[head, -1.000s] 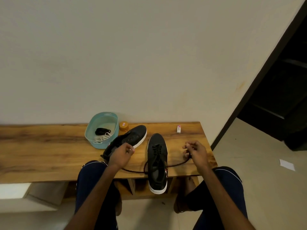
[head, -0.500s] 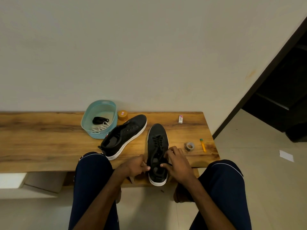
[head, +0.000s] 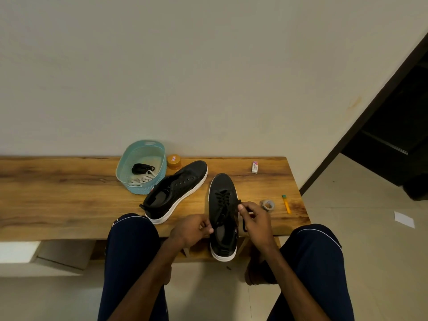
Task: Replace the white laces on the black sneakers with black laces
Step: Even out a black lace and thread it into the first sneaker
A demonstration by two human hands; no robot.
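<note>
- The laced sneaker (head: 223,214) lies on the wooden table (head: 69,198) right of centre. Its toe points to the far side and its heel hangs over the near edge, between the person's knees.
- A black lace (head: 222,200) crosses its far eyelets in several rows; the near eyelets are too dark to tell.
- The right hand (head: 257,222) is at the sneaker's right side, fingers curled. Thumb and forefinger pinch one end of the black lace, and a short stretch of it dangles below the hand.
- The left hand (head: 191,230) is at the sneaker's left side, fingers curled in. Its fingertips are pinched together at the rim of the shoe's opening, where a strand of the black lace runs to them.
- The second sneaker (head: 176,191) lies just left of the first, apart from it and angled, toe far-right and heel near-left. Its eyelets show no lace.
- A teal basket (head: 141,149) stands far-left of that sneaker, touching or nearly touching it. Inside lie a bundled black lace (head: 142,168) and the white laces (head: 144,178).
- A small jar with an orange lid (head: 174,161) stands just right of the basket, by the wall.
- To the right on the table are a tape roll (head: 268,205) and a yellow pen (head: 286,203), near the right hand, and a small eraser (head: 255,167) farther back.
- A white scrap of paper (head: 404,219) lies on the floor to the right.
</note>
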